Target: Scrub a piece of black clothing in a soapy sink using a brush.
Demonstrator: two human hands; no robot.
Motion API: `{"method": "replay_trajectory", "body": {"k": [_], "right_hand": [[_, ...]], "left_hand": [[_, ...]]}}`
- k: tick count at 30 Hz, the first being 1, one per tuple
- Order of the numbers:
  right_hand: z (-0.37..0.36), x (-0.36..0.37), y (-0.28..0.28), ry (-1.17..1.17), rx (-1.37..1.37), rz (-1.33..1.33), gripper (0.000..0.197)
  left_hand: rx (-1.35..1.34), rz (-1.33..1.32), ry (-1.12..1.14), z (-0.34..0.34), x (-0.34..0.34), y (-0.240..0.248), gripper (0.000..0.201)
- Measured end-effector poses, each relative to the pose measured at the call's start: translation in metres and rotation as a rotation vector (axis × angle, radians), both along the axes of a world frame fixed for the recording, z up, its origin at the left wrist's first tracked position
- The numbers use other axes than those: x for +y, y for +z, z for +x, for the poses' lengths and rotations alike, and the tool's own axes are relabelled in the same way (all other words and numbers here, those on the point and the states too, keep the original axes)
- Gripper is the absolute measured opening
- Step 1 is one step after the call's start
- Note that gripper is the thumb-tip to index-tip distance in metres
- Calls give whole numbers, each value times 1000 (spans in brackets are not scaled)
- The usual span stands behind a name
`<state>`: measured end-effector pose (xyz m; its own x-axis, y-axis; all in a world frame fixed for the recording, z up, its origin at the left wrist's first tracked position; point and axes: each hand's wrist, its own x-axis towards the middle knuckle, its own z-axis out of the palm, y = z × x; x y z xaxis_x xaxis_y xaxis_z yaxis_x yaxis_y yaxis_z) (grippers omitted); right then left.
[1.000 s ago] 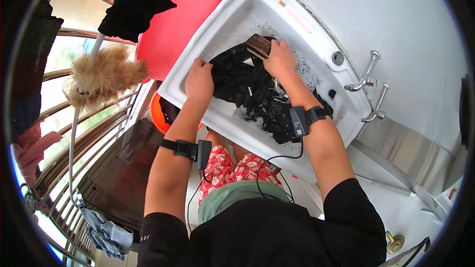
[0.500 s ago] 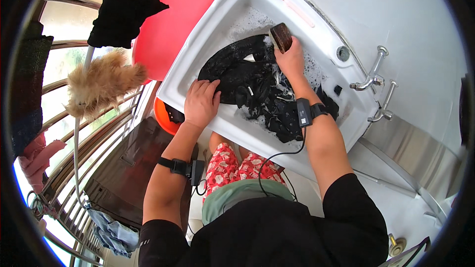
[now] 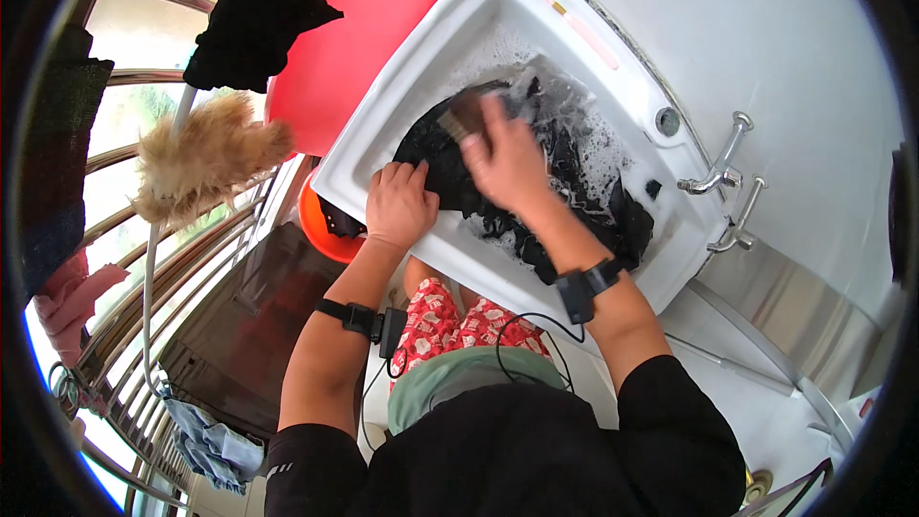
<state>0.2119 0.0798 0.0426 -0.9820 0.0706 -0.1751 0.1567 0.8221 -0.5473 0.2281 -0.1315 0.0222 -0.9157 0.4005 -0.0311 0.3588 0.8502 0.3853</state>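
Right fingers point(image 3: 494, 118) grip a brush point(image 3: 463, 116), left sleeve point(image 3: 316, 455) white-striped.

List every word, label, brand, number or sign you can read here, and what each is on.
None can be read.
Red shorts: pale print, too small to make out.
Black sleeve: small pale marks, no legible lettering.
Brush: blurred, no text visible.
Sink and black cloth: no legible text.
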Motion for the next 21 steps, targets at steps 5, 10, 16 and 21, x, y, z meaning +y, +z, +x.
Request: {"method": "replay_trajectory", "body": {"k": [5, 10, 16, 21], "right_hand": [[-24, 0, -26, 133, -143, 297, 63], [-47, 11, -31, -29, -109, 310, 63], [-8, -29, -8, 252, -147, 160, 64], [-70, 25, -34, -1, -161, 356, 57]], "left_hand": [[-92, -63, 19, 0, 3, 4, 35], [-100, -98, 17, -2, 8, 4, 37], [-125, -86, 13, 2, -1, 2, 34], [-98, -37, 23, 0, 9, 3, 33]]}}
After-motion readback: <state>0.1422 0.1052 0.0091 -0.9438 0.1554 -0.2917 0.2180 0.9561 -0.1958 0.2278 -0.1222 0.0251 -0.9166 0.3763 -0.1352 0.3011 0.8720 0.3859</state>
